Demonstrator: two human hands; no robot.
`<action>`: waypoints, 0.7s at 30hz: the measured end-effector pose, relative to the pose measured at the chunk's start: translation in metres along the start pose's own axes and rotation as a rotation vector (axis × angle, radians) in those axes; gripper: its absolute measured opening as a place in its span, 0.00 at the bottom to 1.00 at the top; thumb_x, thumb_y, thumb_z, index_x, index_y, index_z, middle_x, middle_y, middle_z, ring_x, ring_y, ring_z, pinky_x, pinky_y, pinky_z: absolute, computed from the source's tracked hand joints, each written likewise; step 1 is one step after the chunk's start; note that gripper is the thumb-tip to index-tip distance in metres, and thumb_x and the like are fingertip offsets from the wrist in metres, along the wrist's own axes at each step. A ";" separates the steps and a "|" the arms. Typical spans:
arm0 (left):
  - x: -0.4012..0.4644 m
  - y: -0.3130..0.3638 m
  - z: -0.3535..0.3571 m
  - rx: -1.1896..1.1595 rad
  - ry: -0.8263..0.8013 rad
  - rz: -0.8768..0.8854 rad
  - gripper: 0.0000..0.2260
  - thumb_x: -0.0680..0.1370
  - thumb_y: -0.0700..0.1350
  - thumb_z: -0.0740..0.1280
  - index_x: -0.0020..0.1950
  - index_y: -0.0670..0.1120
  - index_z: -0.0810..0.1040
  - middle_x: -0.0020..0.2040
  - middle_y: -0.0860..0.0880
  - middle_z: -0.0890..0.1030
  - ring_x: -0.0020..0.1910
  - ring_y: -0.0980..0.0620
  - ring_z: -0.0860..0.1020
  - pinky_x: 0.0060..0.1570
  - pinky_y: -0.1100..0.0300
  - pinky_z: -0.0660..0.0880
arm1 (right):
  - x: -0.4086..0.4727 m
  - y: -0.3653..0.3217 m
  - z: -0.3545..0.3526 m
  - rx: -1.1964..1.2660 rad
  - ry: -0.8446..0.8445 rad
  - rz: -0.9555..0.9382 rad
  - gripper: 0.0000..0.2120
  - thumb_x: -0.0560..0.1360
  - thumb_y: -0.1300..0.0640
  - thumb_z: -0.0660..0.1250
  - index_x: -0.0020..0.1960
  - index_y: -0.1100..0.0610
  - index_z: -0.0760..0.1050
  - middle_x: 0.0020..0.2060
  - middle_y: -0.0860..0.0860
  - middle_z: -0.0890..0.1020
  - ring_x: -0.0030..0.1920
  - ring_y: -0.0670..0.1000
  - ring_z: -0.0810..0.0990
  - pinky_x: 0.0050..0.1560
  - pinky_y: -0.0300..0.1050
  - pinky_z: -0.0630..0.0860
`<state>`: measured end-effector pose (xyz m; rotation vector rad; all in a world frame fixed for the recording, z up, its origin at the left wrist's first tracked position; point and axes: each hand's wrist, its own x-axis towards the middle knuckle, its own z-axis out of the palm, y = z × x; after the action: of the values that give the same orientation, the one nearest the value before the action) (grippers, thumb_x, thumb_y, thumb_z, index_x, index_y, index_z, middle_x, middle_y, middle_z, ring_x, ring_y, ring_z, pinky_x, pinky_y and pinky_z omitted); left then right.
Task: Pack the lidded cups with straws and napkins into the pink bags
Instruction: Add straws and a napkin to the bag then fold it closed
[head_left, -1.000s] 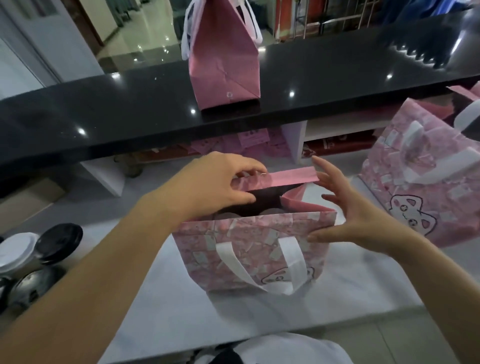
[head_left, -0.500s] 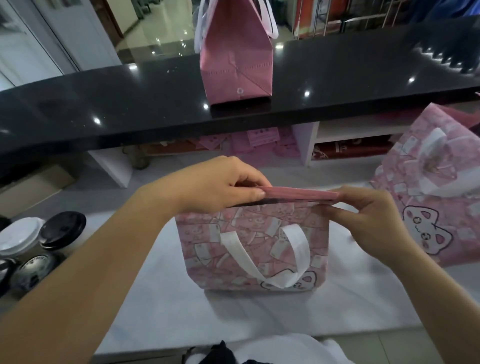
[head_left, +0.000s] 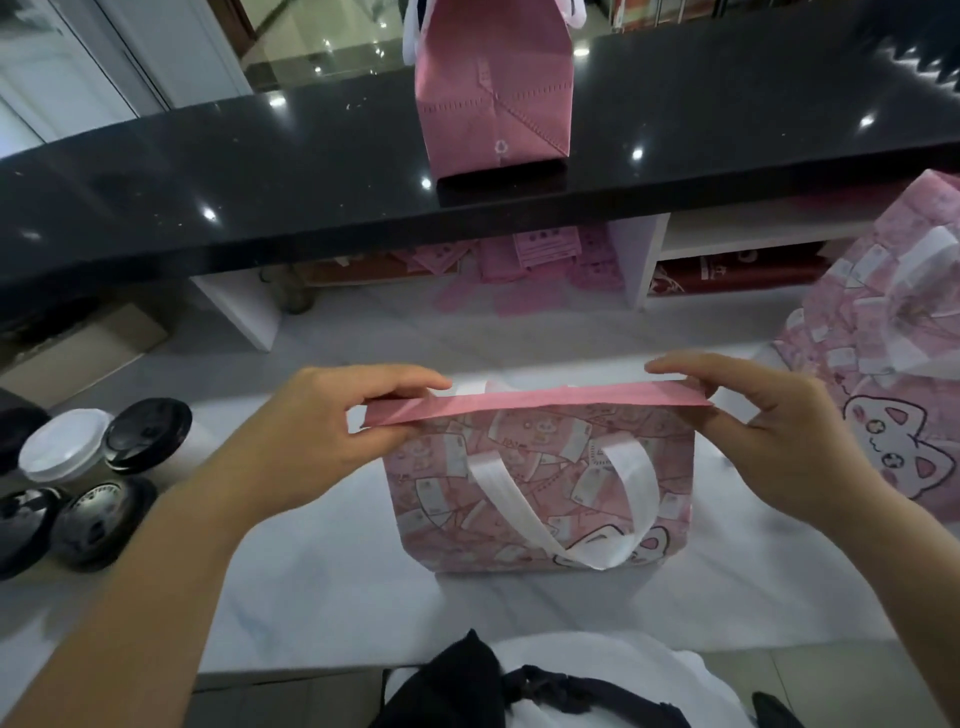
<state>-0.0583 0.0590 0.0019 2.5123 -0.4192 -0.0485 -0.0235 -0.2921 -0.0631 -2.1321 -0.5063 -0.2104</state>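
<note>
**Both hands pinch the top of a pink bag shut**

A pink bag (head_left: 540, 483) with a cartoon print stands upright on the pale counter (head_left: 322, 587), right in front of the person. Its long axis runs left to right across the view, and its printed broad side faces the camera. Its top edge is pressed flat into a plain pink strip, so whatever is inside cannot be seen. A white handle (head_left: 561, 509) hangs down over the near face in a loop.

The left hand (head_left: 322, 431) grips the left end of that strip, thumb below and fingers (head_left: 410, 382) curled over the top. The right hand (head_left: 769, 431) pinches the right end in the same way.

A second printed pink bag (head_left: 893, 384) sits at the right edge of the counter, just beside the right hand; its contents do not show either. A third pink bag (head_left: 493, 93) stands on the raised black ledge (head_left: 208, 171) behind, its plain end panel turned toward the camera.

At the left of the counter stands a group of lidded cups (head_left: 88, 467), one with a white lid and the rest with black lids. What they hold is hidden.
</note>
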 end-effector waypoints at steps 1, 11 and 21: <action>-0.001 -0.003 0.003 -0.022 0.037 -0.002 0.20 0.75 0.44 0.73 0.59 0.67 0.77 0.56 0.70 0.80 0.56 0.67 0.78 0.53 0.70 0.76 | 0.001 0.002 0.000 -0.021 -0.010 -0.025 0.17 0.73 0.73 0.70 0.57 0.55 0.82 0.46 0.33 0.82 0.43 0.35 0.79 0.40 0.24 0.72; -0.002 -0.014 0.015 -0.076 0.101 0.026 0.19 0.75 0.37 0.72 0.57 0.61 0.79 0.53 0.64 0.82 0.53 0.63 0.81 0.53 0.70 0.76 | 0.008 0.014 0.001 -0.017 0.026 -0.089 0.15 0.74 0.69 0.71 0.54 0.52 0.80 0.44 0.47 0.84 0.47 0.41 0.80 0.47 0.28 0.75; -0.003 -0.016 0.020 0.017 0.011 0.152 0.14 0.82 0.40 0.63 0.57 0.60 0.72 0.51 0.66 0.77 0.49 0.56 0.79 0.47 0.58 0.77 | 0.012 0.014 0.001 0.053 0.023 -0.105 0.17 0.74 0.65 0.70 0.61 0.51 0.77 0.51 0.23 0.79 0.48 0.38 0.81 0.52 0.25 0.74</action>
<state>-0.0589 0.0620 -0.0236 2.4887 -0.6067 0.0282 -0.0071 -0.2950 -0.0698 -2.0509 -0.6039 -0.2773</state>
